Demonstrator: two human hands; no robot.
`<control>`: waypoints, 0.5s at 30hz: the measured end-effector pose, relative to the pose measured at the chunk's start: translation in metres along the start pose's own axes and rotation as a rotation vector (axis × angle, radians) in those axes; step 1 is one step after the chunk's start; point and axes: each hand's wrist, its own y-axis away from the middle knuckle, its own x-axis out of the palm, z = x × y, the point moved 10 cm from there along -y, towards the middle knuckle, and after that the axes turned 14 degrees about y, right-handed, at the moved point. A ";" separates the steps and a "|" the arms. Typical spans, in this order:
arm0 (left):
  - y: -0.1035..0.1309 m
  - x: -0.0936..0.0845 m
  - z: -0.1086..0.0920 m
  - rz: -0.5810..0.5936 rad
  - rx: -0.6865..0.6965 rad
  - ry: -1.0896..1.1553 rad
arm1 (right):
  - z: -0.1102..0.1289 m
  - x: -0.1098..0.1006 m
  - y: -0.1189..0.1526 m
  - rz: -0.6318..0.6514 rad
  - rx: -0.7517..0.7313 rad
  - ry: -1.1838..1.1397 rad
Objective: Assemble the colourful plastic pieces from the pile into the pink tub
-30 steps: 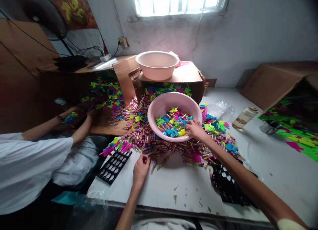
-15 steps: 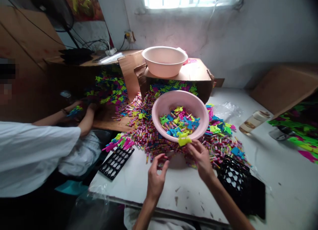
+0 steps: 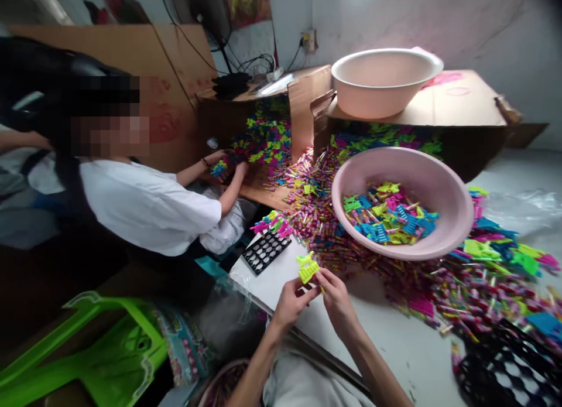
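My right hand (image 3: 337,304) pinches a yellow-green plastic piece (image 3: 308,269), flat with comb-like ridges, above the near edge of the white table. Close against it, my left hand (image 3: 290,304) is closed, its fingertips together on something small and dark reddish, mostly hidden. Ahead and to the right stands a pink basin (image 3: 466,211) holding blue, yellow, green and pink plastic pieces (image 3: 406,219). Around the basin lies a heap of small patterned sticks (image 3: 351,256).
A black tray with holes (image 3: 266,252) lies at the table's left corner, another black holed tray (image 3: 511,366) at lower right. Behind, an empty basin (image 3: 373,99) stands on a cardboard box (image 3: 474,102). A co-worker (image 3: 149,202) sits at left, near a green plastic chair (image 3: 109,348).
The view has turned left. My right hand has brought the yellow-green piece from the basin's rim over to my left hand, and the hands now meet.
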 end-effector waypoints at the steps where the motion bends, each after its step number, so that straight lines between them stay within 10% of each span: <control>1: -0.002 -0.012 0.000 -0.016 0.002 0.013 | 0.004 0.011 -0.007 0.060 -0.024 0.040; 10: -0.041 -0.148 -0.008 -0.490 0.180 -0.061 | 0.056 0.045 -0.139 0.103 -0.260 0.384; 15: -0.071 -0.172 -0.013 -0.620 0.246 -0.193 | 0.047 0.062 -0.167 0.233 -0.254 0.531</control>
